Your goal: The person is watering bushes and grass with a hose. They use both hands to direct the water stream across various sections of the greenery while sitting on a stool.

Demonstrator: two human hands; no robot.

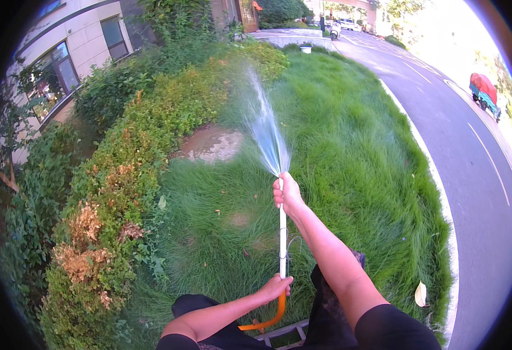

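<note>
My right hand [288, 192] grips the upper end of a white pipe [282, 245], with the thumb near its mouth. A fan of water [268, 135] sprays from that end, away from me over the grass. Lower down, my left hand [275, 288] is closed around the pipe's bottom end, where an orange hose [278, 313] comes out and bends to the left. The joint between pipe and hose is hidden by the left hand. A thin wire [287, 257] loops around the pipe's lower half.
Long grass [347, 175] surrounds me, edged by a white curb [439, 192] and a road [470, 175] on the right. A partly browned hedge [137, 144] runs along the left, before a building [85, 39]. Ahead lies a bare slab [212, 143]. A metal ladder-like frame [284, 334] is by my legs.
</note>
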